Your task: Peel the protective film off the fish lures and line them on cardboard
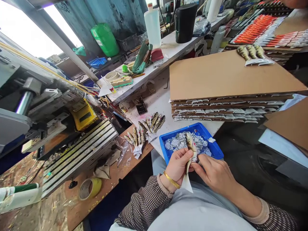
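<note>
A fish-shaped fishing lure (190, 142), dark-striped with a pale belly and a white tail piece (186, 184), is gripped by my left hand (178, 163) between thumb and fingers, head upward. My right hand (214, 170) is closed, its thumb and fingertips pinched against the lure's lower body, where a bit of silver foil (193, 159) shows. The exact contact of the right fingertips is partly hidden. Just beyond both hands is a blue tray (164, 150) holding many crumpled silver foil scraps (176, 141).
Several similar lures (138, 136) lie in bunches left of the tray, near a phone (141, 106). Stacked cardboard sheets (223, 78) stand at right, with three lures (251, 53) on top. At left are a machine (79, 154) and a yellow tape roll (90, 188).
</note>
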`<action>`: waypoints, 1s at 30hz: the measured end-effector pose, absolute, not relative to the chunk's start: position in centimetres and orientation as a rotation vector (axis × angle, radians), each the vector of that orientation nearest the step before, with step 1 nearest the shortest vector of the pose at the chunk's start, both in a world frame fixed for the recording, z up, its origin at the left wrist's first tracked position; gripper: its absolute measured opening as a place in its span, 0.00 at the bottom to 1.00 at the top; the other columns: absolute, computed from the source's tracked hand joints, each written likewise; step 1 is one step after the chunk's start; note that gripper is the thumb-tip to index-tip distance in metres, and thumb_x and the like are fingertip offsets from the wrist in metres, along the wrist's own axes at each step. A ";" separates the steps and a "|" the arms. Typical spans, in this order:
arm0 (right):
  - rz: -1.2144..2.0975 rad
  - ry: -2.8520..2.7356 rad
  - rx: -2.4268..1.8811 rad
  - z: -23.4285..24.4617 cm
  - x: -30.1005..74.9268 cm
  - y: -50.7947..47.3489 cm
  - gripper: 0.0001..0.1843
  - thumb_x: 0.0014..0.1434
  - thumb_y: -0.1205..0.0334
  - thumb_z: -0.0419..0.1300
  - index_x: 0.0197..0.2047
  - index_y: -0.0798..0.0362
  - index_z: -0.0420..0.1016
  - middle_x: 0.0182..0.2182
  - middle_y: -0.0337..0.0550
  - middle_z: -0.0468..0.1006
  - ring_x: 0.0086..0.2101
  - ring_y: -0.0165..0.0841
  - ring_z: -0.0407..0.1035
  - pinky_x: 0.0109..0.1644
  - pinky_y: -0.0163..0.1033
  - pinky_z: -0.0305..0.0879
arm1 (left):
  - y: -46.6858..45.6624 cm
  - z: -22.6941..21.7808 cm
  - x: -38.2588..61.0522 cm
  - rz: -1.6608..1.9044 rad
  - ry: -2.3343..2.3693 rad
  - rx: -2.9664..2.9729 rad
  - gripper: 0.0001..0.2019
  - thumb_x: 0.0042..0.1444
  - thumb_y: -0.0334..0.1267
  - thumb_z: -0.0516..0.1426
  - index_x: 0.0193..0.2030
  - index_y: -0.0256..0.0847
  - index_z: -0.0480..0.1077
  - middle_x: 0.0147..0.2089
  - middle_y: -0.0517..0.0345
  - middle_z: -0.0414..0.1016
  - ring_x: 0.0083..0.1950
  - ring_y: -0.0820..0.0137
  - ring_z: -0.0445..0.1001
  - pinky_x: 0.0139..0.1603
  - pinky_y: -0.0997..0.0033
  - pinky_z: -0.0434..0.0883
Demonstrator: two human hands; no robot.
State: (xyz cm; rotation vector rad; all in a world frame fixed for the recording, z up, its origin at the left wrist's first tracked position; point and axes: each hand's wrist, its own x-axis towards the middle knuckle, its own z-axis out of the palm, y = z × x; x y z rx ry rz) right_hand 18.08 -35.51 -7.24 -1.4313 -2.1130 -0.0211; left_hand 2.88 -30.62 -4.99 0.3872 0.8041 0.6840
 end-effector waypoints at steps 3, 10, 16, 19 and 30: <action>-0.026 -2.107 -1.462 -7.4 17.8 -35.6 0.22 0.78 0.52 0.43 0.32 0.49 0.61 0.22 0.35 0.68 0.22 0.32 0.69 0.27 0.39 0.52 | -30.7 -5.1 3.1 0.721 0.812 0.373 0.24 0.42 0.49 0.74 0.31 0.34 0.69 0.23 0.66 0.64 0.20 0.84 0.57 0.19 0.82 0.53; 0.397 -1.945 -1.649 -6.8 17.6 -36.4 0.22 0.76 0.46 0.45 0.31 0.47 0.58 0.19 0.31 0.68 0.19 0.31 0.65 0.25 0.37 0.51 | -30.8 -5.7 3.7 0.842 0.788 0.321 0.22 0.42 0.47 0.75 0.35 0.34 0.73 0.30 0.60 0.72 0.27 0.79 0.68 0.29 0.78 0.66; 0.738 -1.779 -1.810 -6.4 18.0 -36.3 0.26 0.68 0.32 0.49 0.33 0.47 0.61 0.16 0.30 0.65 0.18 0.32 0.59 0.24 0.37 0.50 | -31.2 -6.5 3.5 0.911 0.723 0.374 0.19 0.46 0.42 0.74 0.41 0.36 0.78 0.35 0.58 0.76 0.33 0.76 0.72 0.39 0.75 0.70; 0.834 -1.747 -1.834 -6.4 18.0 -36.0 0.27 0.66 0.31 0.51 0.33 0.47 0.61 0.17 0.29 0.64 0.19 0.31 0.58 0.25 0.37 0.50 | -31.5 -6.6 3.2 0.912 0.725 0.369 0.16 0.46 0.41 0.73 0.39 0.36 0.78 0.35 0.57 0.77 0.33 0.76 0.72 0.38 0.76 0.70; 0.813 -1.871 -1.793 -5.5 17.9 -35.6 0.28 0.66 0.33 0.53 0.29 0.47 0.54 0.18 0.29 0.59 0.20 0.29 0.54 0.26 0.37 0.46 | -31.9 -6.1 2.7 0.903 0.695 0.410 0.17 0.47 0.41 0.73 0.41 0.37 0.79 0.37 0.57 0.79 0.34 0.75 0.73 0.41 0.74 0.71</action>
